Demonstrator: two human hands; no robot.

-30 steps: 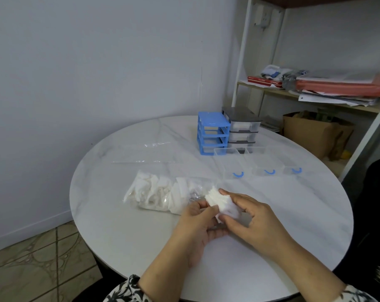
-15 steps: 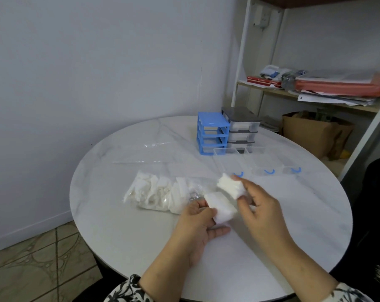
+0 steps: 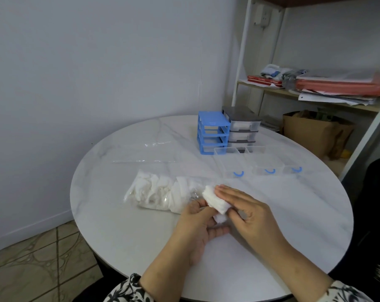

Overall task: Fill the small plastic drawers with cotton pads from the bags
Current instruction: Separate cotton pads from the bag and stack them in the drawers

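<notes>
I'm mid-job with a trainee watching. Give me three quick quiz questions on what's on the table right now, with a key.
1. True or false: the three clear drawers pulled out onto the table already hold cotton pads.
2. Which frame stands empty of drawers? A) the blue frame B) the grey frame
3. Fill in: both hands hold a stack of ____ just right of the bag of pads.

Key
1. False: all three look empty.
2. A: its slots are open.
3. Cotton pads: the left hand grips them from below, and the right hand lies against them with its fingers fairly straight.
</notes>
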